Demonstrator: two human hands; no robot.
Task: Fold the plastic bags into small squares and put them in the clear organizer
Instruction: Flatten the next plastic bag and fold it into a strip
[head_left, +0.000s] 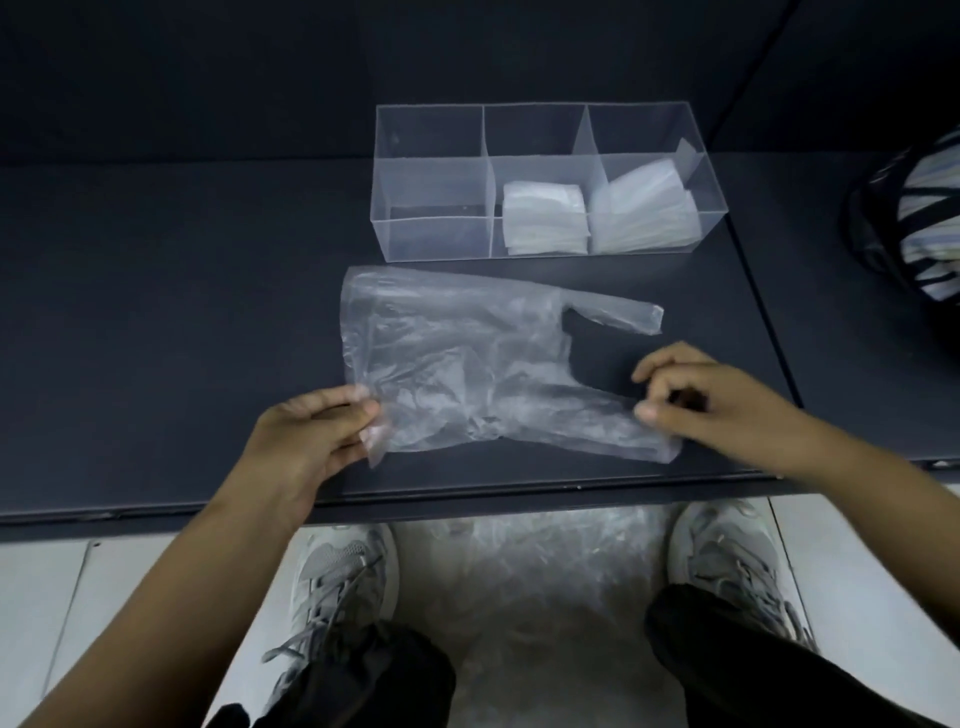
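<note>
Clear plastic bag (467, 364) spread flat on dark surface (182, 312), bottom edge to the left, two handle loops to the right. Left hand (311, 436) pinching the bag's near left corner between thumb and fingers, corner lifted slightly off the surface. Right hand (696, 400) closed on the end of the nearer handle loop, fingers curled; exact grip partly hidden behind the knuckles, likely thumb against forefinger. Farther handle loop lying free, untouched.

Clear organizer (431, 249) standing just beyond the bag, three compartments side by side. Left compartment without contents. Middle compartment holding a stack of folded bags (543, 218). Right compartment holding a second folded stack (641, 213), leaning against the divider.

Pile of loose bags (540, 587) on the floor between two grey shoes (343, 577). Striped item (919, 218) at right edge, cropped.
</note>
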